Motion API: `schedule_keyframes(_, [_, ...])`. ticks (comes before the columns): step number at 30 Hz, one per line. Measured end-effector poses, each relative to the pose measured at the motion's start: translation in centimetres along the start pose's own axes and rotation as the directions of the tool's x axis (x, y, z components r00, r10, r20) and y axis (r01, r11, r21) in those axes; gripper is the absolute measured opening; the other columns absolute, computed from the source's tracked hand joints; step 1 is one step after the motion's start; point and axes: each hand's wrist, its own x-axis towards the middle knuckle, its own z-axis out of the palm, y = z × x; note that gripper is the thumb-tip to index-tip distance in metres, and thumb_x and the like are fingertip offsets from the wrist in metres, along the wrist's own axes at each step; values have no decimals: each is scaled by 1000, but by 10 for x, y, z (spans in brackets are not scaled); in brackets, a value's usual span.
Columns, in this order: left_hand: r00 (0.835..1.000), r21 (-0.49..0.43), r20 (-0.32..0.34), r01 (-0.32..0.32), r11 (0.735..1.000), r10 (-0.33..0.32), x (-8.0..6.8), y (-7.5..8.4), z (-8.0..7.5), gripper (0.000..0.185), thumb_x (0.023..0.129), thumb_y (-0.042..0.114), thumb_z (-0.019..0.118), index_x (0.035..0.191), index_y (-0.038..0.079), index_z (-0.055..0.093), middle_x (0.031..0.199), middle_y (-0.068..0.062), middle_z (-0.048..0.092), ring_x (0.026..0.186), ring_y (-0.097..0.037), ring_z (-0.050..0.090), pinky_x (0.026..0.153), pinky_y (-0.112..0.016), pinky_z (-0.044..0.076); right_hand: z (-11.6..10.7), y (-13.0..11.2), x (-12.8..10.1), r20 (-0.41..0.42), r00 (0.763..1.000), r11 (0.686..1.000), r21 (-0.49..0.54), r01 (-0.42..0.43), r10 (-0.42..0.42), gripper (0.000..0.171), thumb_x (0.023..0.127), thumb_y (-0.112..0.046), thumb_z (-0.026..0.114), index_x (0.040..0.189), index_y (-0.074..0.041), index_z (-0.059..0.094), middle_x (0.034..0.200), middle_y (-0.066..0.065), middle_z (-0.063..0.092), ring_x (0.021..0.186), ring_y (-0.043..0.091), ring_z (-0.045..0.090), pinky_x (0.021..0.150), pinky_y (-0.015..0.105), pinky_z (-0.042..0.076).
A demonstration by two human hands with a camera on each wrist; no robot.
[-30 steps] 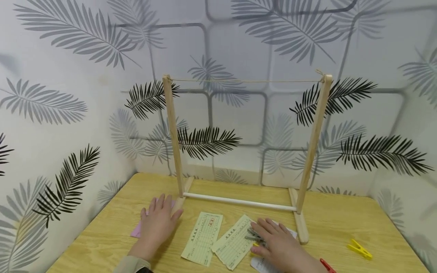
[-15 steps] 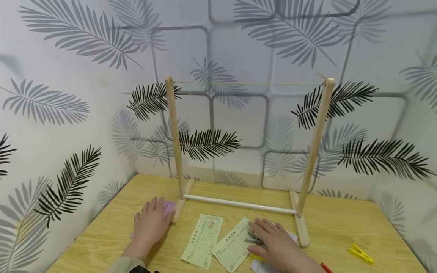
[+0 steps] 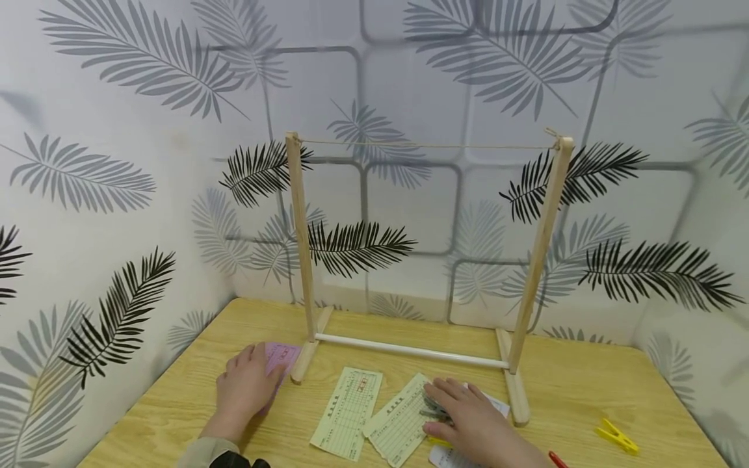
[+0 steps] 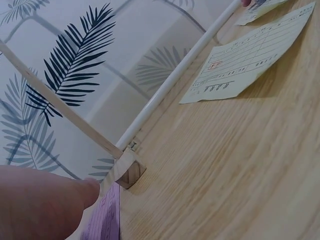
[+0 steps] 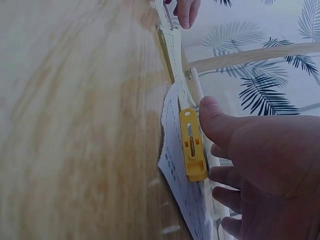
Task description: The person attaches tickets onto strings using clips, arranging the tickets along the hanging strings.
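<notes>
Pale yellow wood grain runs across the table that fills the lower part of the head view, set into a corner where walls papered with grey and black palm fronds and rounded grey squares close in at the back and on both sides. A wooden rack stands at the middle of the frame: two upright posts on flat feet, a white rod low between them and a thin string stretched across their tops. My left hand lies at the lower left of the frame with its fingers straight and relaxed, flat on a pink slip whose far edge sits just beside the rack's left foot; the left wrist view shows a fingertip on that slip next to the foot. My right hand rests at the lower middle, fingers spread and loosely straight, over a grey clip and touching it, on top of some papers; I cannot tell whether any finger pinches it. In the right wrist view a yellow clip lies on a white sheet just under my thumb. Two pale green printed slips lie side by side between my hands. Another yellow peg lies well apart at the lower right of the frame, and a red tip shows at the bottom edge by my right wrist.
</notes>
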Motion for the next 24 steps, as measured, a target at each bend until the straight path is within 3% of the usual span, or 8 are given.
schedule_keyframes(6, [1000,19,-14,23,1000,-23,0,-3,-2,74,110,45,66,157,-10,48,154,-38,48,140,-65,43,105,-83,38,1,2,0,2,1000,1000,18,-6,6,72,108,-51,68,160,-2,55,165,26,49,152,53,43,118,80,26])
schedule_keyframes(15, [997,46,-1,73,996,-73,-1,-15,5,76,107,51,68,153,-7,54,155,-35,48,141,-62,41,109,-83,28,3,5,2,-13,1000,1000,5,15,-15,73,108,-51,68,159,-2,55,164,27,49,151,54,44,118,81,28])
schedule_keyframes(24, [995,68,-39,90,994,-88,0,-15,7,78,101,58,74,136,-11,62,133,-40,55,125,-61,49,102,-80,35,3,6,1,-4,1000,1000,19,9,-9,72,108,-50,68,160,-1,54,164,26,49,151,55,43,117,81,27])
